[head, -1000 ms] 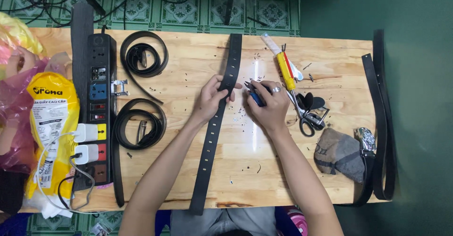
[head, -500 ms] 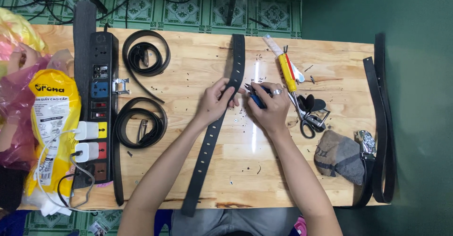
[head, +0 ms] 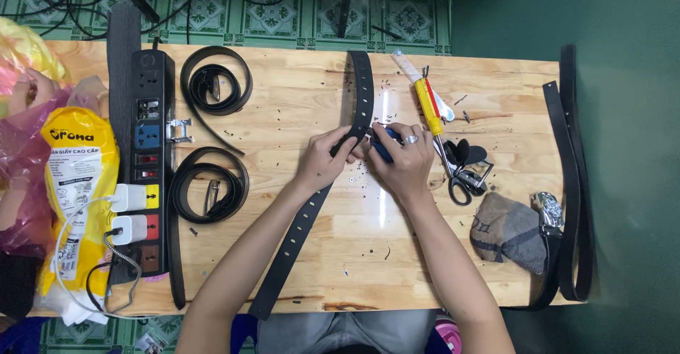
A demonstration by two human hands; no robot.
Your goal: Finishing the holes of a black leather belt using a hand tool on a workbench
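From the head camera, looking straight down on the wooden table [head: 297, 255]: a long black belt [head: 297, 233] punched with a row of holes runs from the far edge down to the near edge, bending in the middle where both hands meet. The left hand [head: 324, 163] has its fingers pinched on the belt right at that bend, thumb and fingertips closed over the strap. The right hand [head: 409, 164], a ring on one finger, is curled tight around a blue-handled tool [head: 382, 145], its tip pressed in against the belt just beside the left fingers. Small dark specks lie scattered on the wood around the hands.

Just right of the right hand: a yellow utility knife [head: 427, 106], and black-handled scissors [head: 462, 177] close beside the knuckles. Further right, a grey folded cloth [head: 511, 230], and more black belts [head: 570, 184] hanging over the table's right edge.

To the left, two coiled black belts [head: 212, 85], one above the other, well apart from the hands, next to a black power strip [head: 149, 149] with white chargers plugged in. A yellow packet [head: 74, 184] sits at the far left.
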